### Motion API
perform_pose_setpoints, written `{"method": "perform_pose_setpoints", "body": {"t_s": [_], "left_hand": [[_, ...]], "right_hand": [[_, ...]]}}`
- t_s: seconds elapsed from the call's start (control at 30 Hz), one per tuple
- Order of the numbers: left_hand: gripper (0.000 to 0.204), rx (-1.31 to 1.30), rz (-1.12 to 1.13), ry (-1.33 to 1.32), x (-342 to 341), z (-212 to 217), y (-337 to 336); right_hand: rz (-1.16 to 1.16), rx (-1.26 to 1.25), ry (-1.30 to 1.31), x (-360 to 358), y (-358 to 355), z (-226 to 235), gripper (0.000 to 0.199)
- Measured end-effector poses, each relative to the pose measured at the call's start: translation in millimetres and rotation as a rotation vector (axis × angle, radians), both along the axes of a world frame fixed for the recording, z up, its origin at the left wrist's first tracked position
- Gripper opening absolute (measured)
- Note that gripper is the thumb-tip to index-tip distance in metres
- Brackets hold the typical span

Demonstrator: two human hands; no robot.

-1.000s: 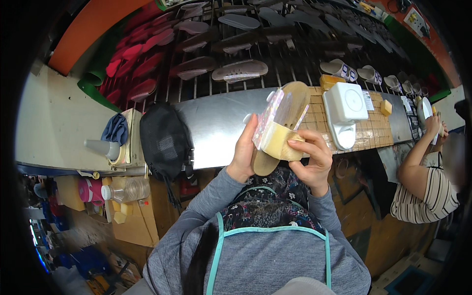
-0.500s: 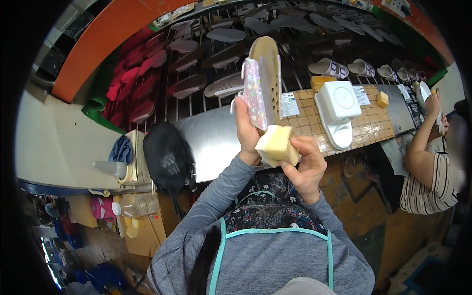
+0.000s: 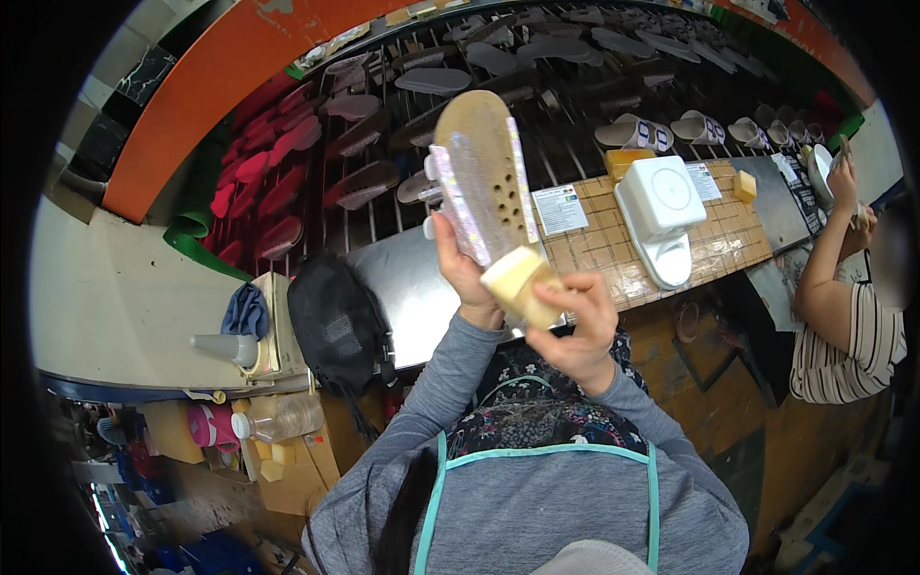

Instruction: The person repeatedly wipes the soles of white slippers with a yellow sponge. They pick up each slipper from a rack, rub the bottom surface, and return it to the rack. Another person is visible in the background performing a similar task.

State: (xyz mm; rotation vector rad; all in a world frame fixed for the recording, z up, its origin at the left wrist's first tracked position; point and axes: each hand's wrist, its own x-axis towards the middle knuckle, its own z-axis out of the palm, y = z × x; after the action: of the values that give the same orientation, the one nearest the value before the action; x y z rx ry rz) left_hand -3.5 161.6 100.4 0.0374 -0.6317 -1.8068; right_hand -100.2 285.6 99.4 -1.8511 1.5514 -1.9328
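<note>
Head view, sandal (image 3: 484, 182) heel hidden by left hand (image 3: 467, 278)

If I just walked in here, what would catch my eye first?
Probably the tan sandal sole with its glittery strap, held up mid-picture by the left hand while the right hand presses a yellow sponge block to its lower end. Behind it, rows of soles lie on a dark rack.

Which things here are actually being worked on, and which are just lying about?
In use:
left hand holding the sandal
right hand holding the yellow block

Lying about:
black bag
white box
clear bottle
</note>
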Motion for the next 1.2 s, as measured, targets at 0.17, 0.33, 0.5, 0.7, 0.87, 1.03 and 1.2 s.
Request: {"method": "perform_pose_setpoints", "body": {"t_s": [0.17,0.33,0.5,0.7,0.87,1.03,1.2], "left_hand": [[0.057,0.103,0.007,0.08,21,-2,-2],[0.056,0.117,-0.029,0.15,33,-14,5],[0.056,0.133,0.01,0.144,41,-17,-2],[0.054,0.091,0.036,0.177,35,-9,-5],[0.053,0.124,0.15,0.147,39,-4,-15],[0.053,0.15,0.119,0.103,18,-8,-14],[0.048,0.319,0.115,-0.003,0,-4,-25]], "right_hand": [[-0.087,-0.073,-0.012,11,0,-3,0.055],[-0.22,-0.077,0.058,7,-2,-4,0.053],[-0.234,-0.091,0.081,7,-1,6,0.052],[-0.156,-0.085,0.161,11,-17,7,0.053],[-0.043,-0.017,0.089,22,2,-6,0.051],[-0.1,-0.049,-0.022,16,4,-10,0.05],[-0.15,0.042,0.06,-9,24,-24,0.046]]}}
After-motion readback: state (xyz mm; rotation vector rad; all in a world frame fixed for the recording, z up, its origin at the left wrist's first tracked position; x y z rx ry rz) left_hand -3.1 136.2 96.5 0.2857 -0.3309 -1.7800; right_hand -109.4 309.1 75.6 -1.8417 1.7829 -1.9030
